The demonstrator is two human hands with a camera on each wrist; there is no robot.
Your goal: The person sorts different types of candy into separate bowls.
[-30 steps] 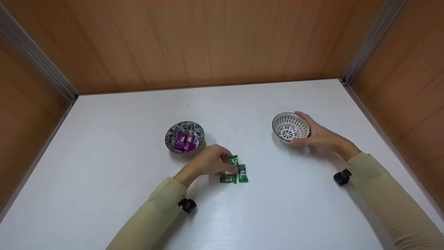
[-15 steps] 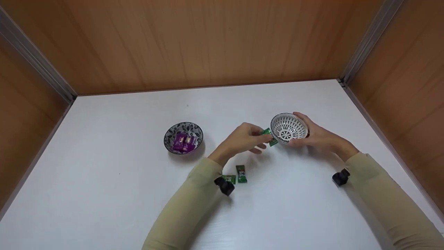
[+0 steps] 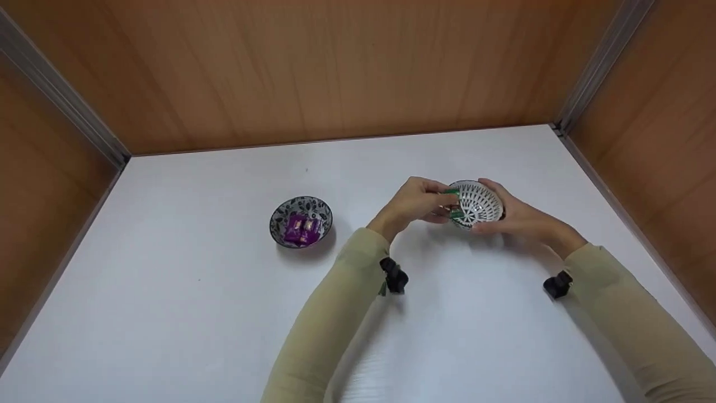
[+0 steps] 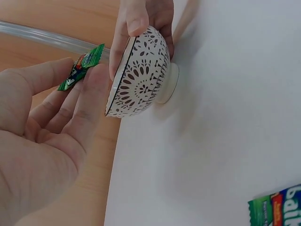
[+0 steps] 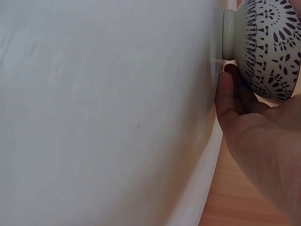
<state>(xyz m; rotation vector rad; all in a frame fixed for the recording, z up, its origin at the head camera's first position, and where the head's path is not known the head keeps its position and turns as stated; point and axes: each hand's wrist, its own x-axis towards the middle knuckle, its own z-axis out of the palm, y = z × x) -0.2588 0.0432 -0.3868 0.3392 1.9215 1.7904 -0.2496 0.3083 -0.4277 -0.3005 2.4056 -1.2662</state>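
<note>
My left hand (image 3: 419,200) pinches a green-wrapped candy (image 4: 82,68) between thumb and fingers, at the left rim of a white bowl with a dark pattern (image 3: 482,207). In the head view the candy overlaps the bowl's inside; the left wrist view shows it just off the rim. My right hand (image 3: 517,217) holds that bowl from the right, thumb at the near side and fingers behind. Another green candy (image 4: 277,209) lies on the table; in the head view my left sleeve and wrist camera hide most of what lies there.
A dark floral bowl (image 3: 279,215) with several purple-wrapped candies (image 3: 302,229) stands left of my left hand on the white table (image 3: 224,330). Wood-grain panels (image 3: 335,67) enclose the table at the back and both sides.
My left hand has picked up a green candy from the table and carried it right and away to the patterned bowl's rim. My right hand keeps its hold on the bowl.
</note>
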